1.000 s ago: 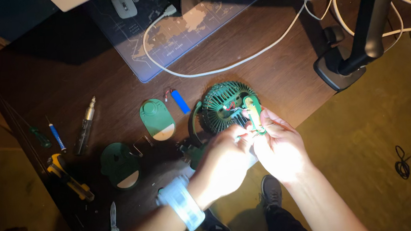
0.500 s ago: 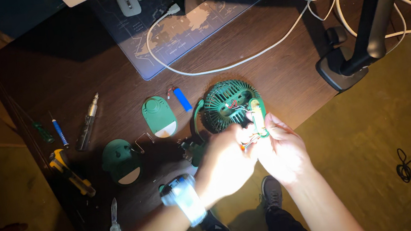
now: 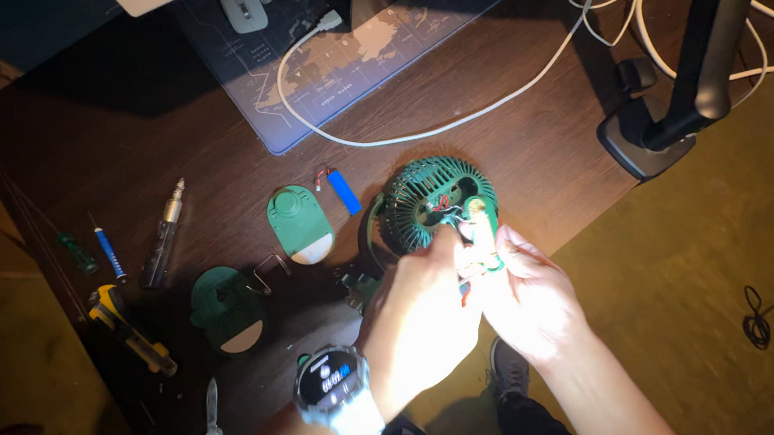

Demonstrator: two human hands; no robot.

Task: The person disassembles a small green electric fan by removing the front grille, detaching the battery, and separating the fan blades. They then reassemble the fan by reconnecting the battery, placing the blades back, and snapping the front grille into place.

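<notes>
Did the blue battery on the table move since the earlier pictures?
No. The blue battery lies in the same spot between the green oval cover and the round green fan grille, as before.

- The round slatted plastic fan grille (image 3: 437, 201) is dark green, with red wires showing inside it.
- The small cylindrical battery (image 3: 343, 191) left of the grille is bright blue.
- The oval plastic cover (image 3: 300, 224) further left is green with a cream lower end.
- The wooden counter (image 3: 134, 147) is dark brown.
- The looping cable (image 3: 454, 124) above the grille is white.
- The utility knife (image 3: 128, 329) far left is yellow and black.
</notes>
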